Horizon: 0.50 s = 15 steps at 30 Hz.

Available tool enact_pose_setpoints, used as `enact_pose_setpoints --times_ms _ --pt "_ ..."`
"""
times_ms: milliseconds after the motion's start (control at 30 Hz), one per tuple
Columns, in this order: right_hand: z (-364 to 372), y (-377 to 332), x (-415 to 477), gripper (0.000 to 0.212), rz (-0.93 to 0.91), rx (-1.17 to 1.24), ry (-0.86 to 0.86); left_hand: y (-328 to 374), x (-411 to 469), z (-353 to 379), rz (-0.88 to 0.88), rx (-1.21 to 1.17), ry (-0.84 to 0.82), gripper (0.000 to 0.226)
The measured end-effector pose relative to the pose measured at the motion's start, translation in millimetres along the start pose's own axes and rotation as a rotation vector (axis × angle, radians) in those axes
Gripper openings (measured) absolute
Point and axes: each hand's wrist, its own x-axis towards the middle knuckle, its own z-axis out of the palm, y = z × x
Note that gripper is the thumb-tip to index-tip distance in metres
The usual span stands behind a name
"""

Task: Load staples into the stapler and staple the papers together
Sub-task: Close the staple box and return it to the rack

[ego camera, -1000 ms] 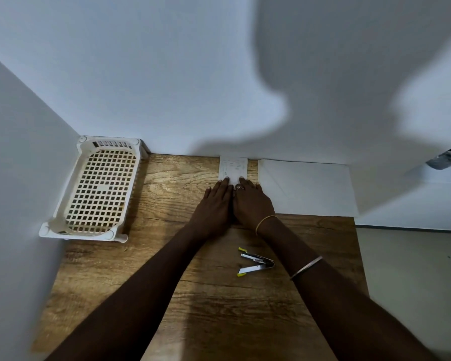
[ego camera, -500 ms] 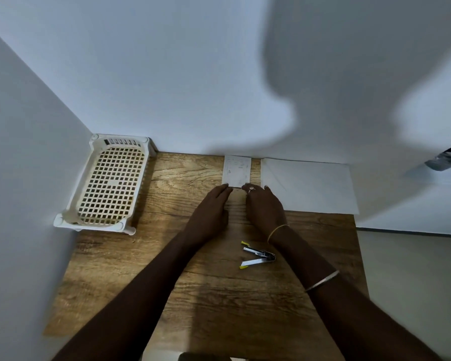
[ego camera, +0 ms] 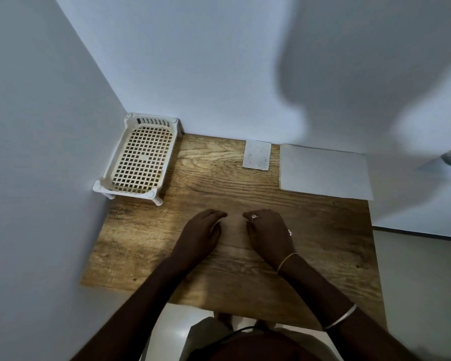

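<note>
You're at the loading step, with nothing stapled yet. Your left hand (ego camera: 201,230) rests slack and empty on the wooden table (ego camera: 323,243). Your right hand (ego camera: 268,234) curls knuckles-up, and I cannot tell whether it grips anything. The stapler isn't in plain sight, so locate it first. The paper sheets (ego camera: 323,173) lie by the back wall, beside a small white slip (ego camera: 257,158).

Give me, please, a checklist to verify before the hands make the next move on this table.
1. Stapler in sight: cannot tell; only a small pale bit shows beside the right hand.
2. Right hand free: cannot tell; it curls over the table and may cover something.
3. Left hand free: ok; it rests on the table, holding nothing visible.
4. Papers stacked together: not ok; the small paper and the large sheet lie apart.
5. Basket out of the way: ok; it stands in the far left corner.
</note>
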Motion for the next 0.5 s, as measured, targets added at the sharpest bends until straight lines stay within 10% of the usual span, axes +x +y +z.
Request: enact_pose_setpoints --times_ms 267,500 --pt "26 -56 -5 0.029 0.1 0.234 -0.127 -45 -52 -29 -0.147 0.023 0.107 0.04" --pt "53 -88 8 0.023 0.281 0.393 -0.199 -85 -60 -38 -0.187 0.026 -0.146 0.064"
